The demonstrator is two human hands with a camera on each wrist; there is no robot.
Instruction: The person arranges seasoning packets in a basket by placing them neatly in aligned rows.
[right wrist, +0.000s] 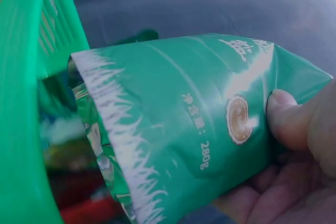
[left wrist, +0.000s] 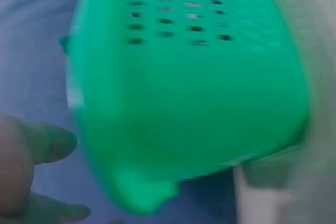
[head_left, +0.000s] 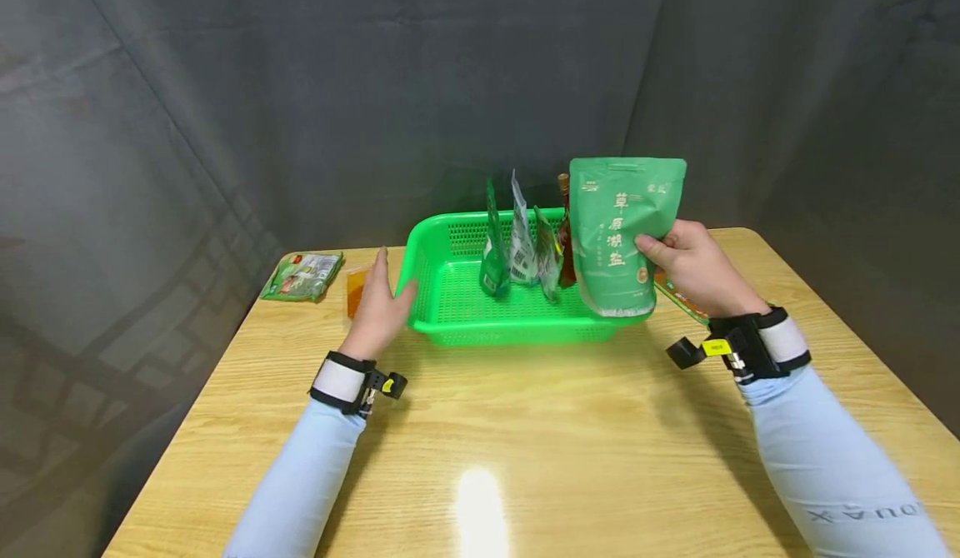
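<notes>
The right hand [head_left: 697,270] grips the green pouch [head_left: 621,237] by its right edge, upright and extending leftward, seemingly over the right end of the green basket [head_left: 517,333]; the empty left hand [head_left: 378,311] is farther.

Head view from above, forward-down over the whole desk [head_left: 570,425]; left wrist view close at basket [left wrist: 184,98]; right wrist view close on pouch [right wrist: 173,114]; all three share basket, head and right wrist share pouch.

Green pouch [head_left: 618,237]: "草原湖盐" runs down the front; "净含量: 280g" near the bottom, readable in right wrist view. Smaller print near top too tiny. Right sleeve [head_left: 840,458]: upside-down lettering, "UAX" legible.
</notes>
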